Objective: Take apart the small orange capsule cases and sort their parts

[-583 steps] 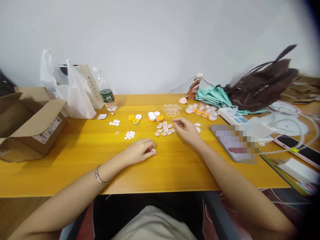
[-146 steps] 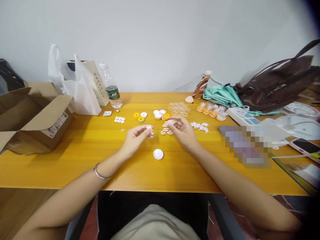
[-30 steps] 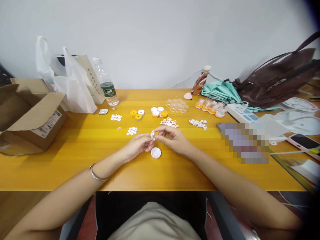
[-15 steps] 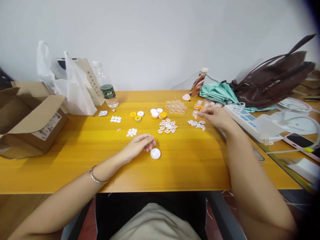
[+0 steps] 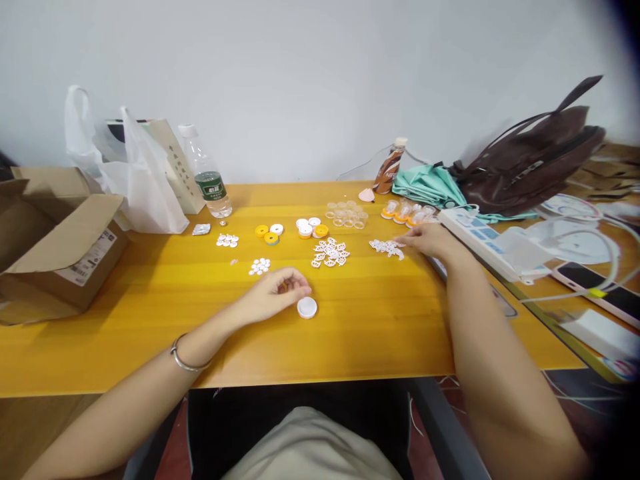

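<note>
these thin white openwork plastic pieces (image 5: 385,247) look light, stiff, brittle: best pinched by rims. we cannot tell whether our left grip (image 5: 281,292) or right grip (image 5: 427,240) holds any.

Plastic disc (image 5: 307,307), glossy wooden table (image 5: 370,340)
</note>
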A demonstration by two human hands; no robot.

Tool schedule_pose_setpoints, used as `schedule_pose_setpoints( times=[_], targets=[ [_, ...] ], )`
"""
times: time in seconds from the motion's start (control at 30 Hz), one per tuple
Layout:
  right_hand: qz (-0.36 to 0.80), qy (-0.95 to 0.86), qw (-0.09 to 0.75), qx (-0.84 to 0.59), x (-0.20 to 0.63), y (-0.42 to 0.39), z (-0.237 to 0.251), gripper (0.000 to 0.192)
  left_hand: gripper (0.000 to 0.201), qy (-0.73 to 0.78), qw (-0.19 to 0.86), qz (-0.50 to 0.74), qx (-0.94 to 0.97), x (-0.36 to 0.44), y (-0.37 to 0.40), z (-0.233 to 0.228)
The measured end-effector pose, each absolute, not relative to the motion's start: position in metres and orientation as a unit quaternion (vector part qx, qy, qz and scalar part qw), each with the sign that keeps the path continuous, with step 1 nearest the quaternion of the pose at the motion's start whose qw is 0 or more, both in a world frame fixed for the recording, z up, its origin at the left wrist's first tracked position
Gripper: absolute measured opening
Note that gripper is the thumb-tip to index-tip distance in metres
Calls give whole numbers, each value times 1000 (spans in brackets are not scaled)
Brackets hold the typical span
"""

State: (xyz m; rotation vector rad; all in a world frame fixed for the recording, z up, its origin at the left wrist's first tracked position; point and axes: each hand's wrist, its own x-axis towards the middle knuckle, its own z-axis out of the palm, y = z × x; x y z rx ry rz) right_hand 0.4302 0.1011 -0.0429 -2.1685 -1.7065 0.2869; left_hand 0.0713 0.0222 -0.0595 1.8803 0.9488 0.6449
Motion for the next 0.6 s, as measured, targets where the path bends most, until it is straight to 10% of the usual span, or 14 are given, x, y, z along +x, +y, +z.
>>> schedule_pose_setpoints(
  times=[0.17,0.3,0.6],
  targets=[
    [156,-673,306,-655,379,80,-31,36,46,331,386,194,839,65,19,-60],
    [350,-798,228,-434,320,56,-41,44,42,333,364,180,851,67,19,-62],
    [293,-874,193,-336,267,30,-74,37,29,347,388,205,829,70,19,-61]
  ],
)
